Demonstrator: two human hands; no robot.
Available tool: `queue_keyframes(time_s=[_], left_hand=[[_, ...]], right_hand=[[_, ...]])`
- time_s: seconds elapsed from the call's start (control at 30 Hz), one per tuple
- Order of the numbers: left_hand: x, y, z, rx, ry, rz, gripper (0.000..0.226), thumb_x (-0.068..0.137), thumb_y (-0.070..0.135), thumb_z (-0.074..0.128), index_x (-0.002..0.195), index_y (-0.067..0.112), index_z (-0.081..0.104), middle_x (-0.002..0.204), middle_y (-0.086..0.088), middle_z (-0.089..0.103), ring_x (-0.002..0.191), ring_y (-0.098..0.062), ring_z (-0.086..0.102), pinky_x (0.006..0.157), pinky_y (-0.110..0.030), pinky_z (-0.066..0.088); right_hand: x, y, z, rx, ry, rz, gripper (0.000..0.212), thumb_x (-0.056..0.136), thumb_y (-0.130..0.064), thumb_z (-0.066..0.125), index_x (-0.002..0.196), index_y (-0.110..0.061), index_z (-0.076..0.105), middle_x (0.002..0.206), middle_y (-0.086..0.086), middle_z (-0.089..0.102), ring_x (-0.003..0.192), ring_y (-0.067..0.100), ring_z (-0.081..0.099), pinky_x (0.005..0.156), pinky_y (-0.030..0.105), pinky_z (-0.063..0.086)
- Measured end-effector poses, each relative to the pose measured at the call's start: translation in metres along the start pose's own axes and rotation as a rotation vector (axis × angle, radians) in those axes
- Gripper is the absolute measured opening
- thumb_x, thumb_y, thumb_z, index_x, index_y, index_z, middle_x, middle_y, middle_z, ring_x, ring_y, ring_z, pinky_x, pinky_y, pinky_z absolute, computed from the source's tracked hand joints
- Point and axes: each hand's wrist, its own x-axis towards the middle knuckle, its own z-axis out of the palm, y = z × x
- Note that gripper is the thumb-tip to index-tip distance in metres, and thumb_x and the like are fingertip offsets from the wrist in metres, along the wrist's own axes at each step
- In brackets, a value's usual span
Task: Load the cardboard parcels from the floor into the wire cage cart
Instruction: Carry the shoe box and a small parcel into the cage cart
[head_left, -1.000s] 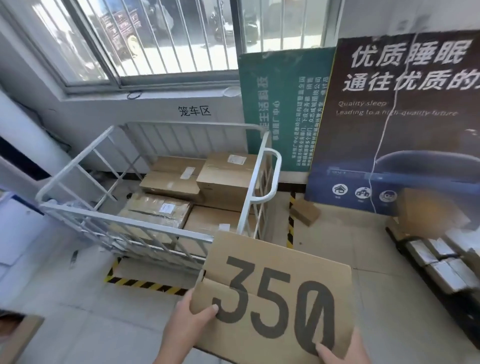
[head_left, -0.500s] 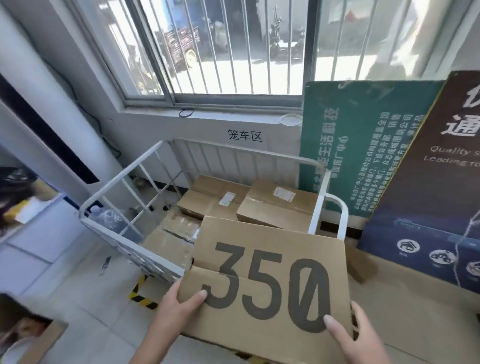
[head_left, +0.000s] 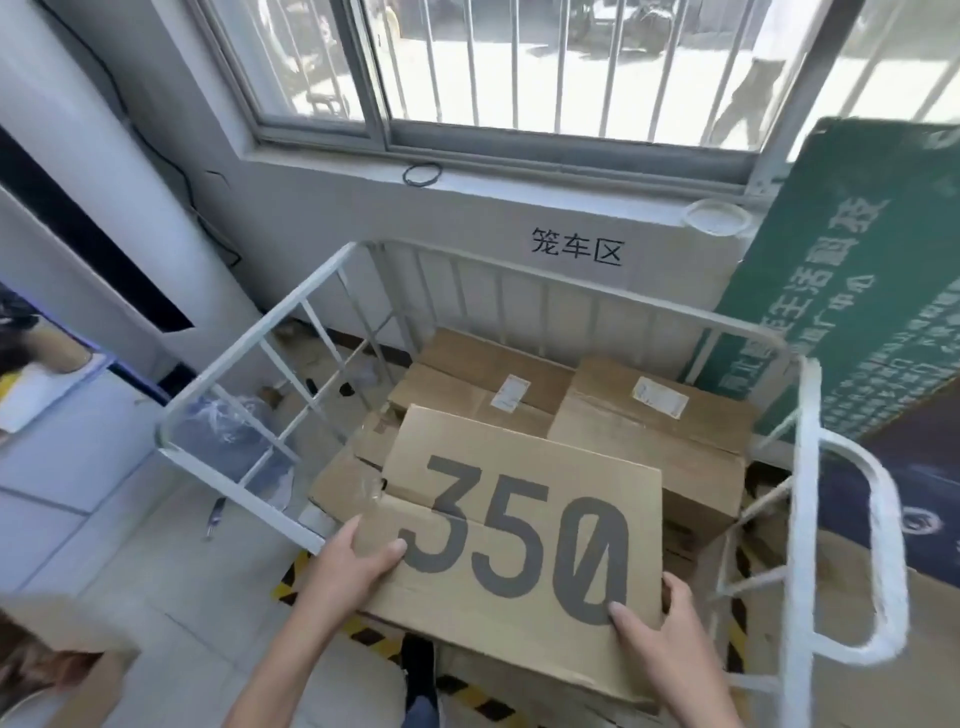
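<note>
**Parcel marked 350 held over the cage cart**

Beneath a barred window (head_left: 519, 67), with pale floor tiles (head_left: 130, 545) and black-and-yellow hazard tape (head_left: 291, 582) underfoot, we stood at the near side of the white wire cage cart (head_left: 270, 332). We held a flat cardboard parcel (head_left: 524, 519) printed "350" over the cart's near edge, tilted up away from us. Our left hand (head_left: 353, 561) gripped its near left corner, thumb on top. Our right hand (head_left: 654, 623) clamped its near right corner, thumb pressed on the printed face, fingers wrapped around the side. Two labelled boxes (head_left: 649, 431) lay side by side in the cart against its far wall, beyond our parcel. A green sign (head_left: 857, 291) leaned at right.
</note>
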Motion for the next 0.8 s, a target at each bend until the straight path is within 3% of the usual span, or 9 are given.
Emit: queue_keyframes(time_s=[0.2, 0.3, 0.43, 0.53, 0.67, 0.8], left_hand=[[0.158, -0.032, -0.086, 0.092, -0.149, -0.045, 0.033, 0.082, 0.036, 0.077, 0.110, 0.033, 0.061, 0.106, 0.013, 0.069, 0.103, -0.014, 0.065, 0.087, -0.039, 0.053], [0.227, -0.041, -0.109, 0.156, -0.204, -0.062, 0.034, 0.081, 0.035, 0.078, 0.108, 0.034, 0.058, 0.101, 0.016, 0.066, 0.101, -0.017, 0.063, 0.091, -0.041, 0.051], [0.297, -0.068, -0.111, 0.187, -0.257, -0.093, 0.036, 0.083, 0.026, 0.078, 0.113, 0.025, 0.058, 0.107, 0.001, 0.068, 0.106, -0.026, 0.063, 0.098, -0.047, 0.049], [0.332, -0.093, -0.103, 0.230, -0.287, -0.131, 0.042, 0.085, 0.028, 0.075, 0.121, 0.021, 0.055, 0.117, -0.004, 0.065, 0.107, -0.026, 0.061, 0.099, -0.049, 0.048], [0.372, -0.119, -0.092, 0.294, -0.312, -0.215, 0.053, 0.088, 0.026, 0.071, 0.134, 0.013, 0.049, 0.124, -0.007, 0.061, 0.110, -0.026, 0.057, 0.094, -0.041, 0.047], [0.412, -0.136, -0.094, 0.322, -0.348, -0.247, 0.061, 0.089, 0.019, 0.068, 0.142, 0.009, 0.041, 0.138, -0.015, 0.056, 0.126, -0.032, 0.051, 0.108, -0.045, 0.041]], right_hand=[[0.040, -0.038, 0.150, 0.013, 0.076, 0.163, 0.077, 0.083, -0.033, 0.078, 0.145, -0.020, 0.034, 0.126, -0.005, 0.057, 0.101, 0.014, 0.058, 0.079, 0.032, 0.046], [0.061, -0.048, 0.201, 0.004, 0.082, 0.182, 0.063, 0.086, -0.030, 0.075, 0.136, -0.024, 0.037, 0.108, -0.019, 0.057, 0.089, -0.004, 0.055, 0.064, 0.018, 0.043], [0.095, -0.051, 0.250, 0.023, 0.105, 0.233, 0.058, 0.089, -0.026, 0.071, 0.134, -0.027, 0.034, 0.101, -0.026, 0.054, 0.089, -0.007, 0.056, 0.061, 0.012, 0.043], [0.125, -0.047, 0.284, 0.016, 0.115, 0.269, 0.058, 0.089, -0.020, 0.070, 0.135, -0.022, 0.035, 0.110, -0.014, 0.058, 0.091, -0.005, 0.055, 0.065, 0.015, 0.044], [0.161, -0.042, 0.324, -0.028, 0.129, 0.322, 0.062, 0.088, -0.013, 0.066, 0.141, -0.014, 0.033, 0.105, -0.010, 0.056, 0.088, 0.005, 0.056, 0.065, 0.021, 0.045], [0.196, -0.044, 0.354, -0.065, 0.075, 0.356, 0.065, 0.091, -0.019, 0.066, 0.145, -0.014, 0.031, 0.131, 0.004, 0.058, 0.104, 0.018, 0.056, 0.081, 0.032, 0.047]])
